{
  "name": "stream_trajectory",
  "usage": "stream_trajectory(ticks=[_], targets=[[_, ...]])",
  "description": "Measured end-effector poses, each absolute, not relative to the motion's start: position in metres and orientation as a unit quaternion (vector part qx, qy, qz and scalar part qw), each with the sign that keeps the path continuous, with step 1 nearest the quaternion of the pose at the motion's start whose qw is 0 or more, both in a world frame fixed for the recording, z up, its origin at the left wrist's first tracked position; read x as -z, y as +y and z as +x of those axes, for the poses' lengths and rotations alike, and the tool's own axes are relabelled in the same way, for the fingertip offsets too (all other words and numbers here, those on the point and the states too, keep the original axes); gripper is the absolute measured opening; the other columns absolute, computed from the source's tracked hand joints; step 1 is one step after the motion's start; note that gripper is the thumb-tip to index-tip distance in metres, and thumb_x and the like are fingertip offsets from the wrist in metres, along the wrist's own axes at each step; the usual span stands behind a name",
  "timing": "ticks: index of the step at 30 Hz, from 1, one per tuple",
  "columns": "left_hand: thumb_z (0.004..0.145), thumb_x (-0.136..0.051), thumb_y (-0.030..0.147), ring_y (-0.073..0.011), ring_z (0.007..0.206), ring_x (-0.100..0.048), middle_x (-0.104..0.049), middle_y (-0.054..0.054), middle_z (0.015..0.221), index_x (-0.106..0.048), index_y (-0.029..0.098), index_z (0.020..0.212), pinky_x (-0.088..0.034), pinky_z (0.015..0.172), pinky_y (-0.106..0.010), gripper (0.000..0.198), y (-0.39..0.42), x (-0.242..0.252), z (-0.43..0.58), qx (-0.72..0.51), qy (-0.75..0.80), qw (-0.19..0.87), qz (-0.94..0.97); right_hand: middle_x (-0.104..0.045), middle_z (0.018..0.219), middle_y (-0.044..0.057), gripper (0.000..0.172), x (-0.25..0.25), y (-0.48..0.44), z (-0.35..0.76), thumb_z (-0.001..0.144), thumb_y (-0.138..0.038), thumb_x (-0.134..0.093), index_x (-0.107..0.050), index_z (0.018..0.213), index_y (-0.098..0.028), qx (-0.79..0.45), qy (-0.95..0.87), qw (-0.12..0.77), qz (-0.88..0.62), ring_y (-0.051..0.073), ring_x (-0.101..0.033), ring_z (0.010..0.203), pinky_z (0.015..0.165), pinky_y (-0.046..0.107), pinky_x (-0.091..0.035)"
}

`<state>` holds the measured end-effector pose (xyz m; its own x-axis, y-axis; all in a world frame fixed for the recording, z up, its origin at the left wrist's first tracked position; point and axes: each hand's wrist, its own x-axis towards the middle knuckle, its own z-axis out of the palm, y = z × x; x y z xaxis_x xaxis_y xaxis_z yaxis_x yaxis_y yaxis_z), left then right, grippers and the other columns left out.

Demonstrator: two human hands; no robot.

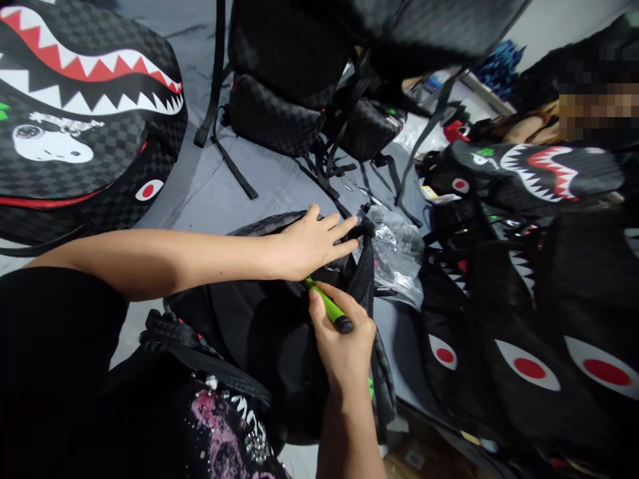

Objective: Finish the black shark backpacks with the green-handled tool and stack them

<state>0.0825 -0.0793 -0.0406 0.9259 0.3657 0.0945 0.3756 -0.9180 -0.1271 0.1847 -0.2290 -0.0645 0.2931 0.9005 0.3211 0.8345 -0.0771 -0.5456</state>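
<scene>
A black backpack with a checkered edge lies opened out in front of me, its dark lining facing up. My left hand presses on its upper part with the fingers spread, over dark fabric near a strap. Just below, my right hand grips a lime-green pen-shaped tool with a black end. The tool's tip points up and left toward the heel of my left hand, and its very end is hidden there. A crumpled clear plastic bag lies right of my left hand.
A shark-mouth backpack lies at the left. Checkered black backpacks with dangling straps stand at the back. Several black bags with red-eye patches line the right, beside the grey table covering. Another person's arm shows at the upper right.
</scene>
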Motion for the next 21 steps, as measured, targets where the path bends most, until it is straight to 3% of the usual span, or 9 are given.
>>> stream_trajectory(ticks=[21], targets=[[0.086, -0.061, 0.03, -0.0374, 0.145, -0.033, -0.015, -0.02, 0.166, -0.025, 0.02, 0.158, -0.036, 0.109, -0.057, 0.081, -0.0806, 0.0344, 0.0827, 0.011, -0.194, 0.071, -0.978, -0.079, 0.089, 0.008, 0.02, 0.0668, -0.2326, 0.1858, 0.088, -0.034, -0.062, -0.076, 0.094, -0.021, -0.046, -0.583, 0.346, -0.734, 0.026, -0.074, 0.082, 0.082, 0.041, -0.053]])
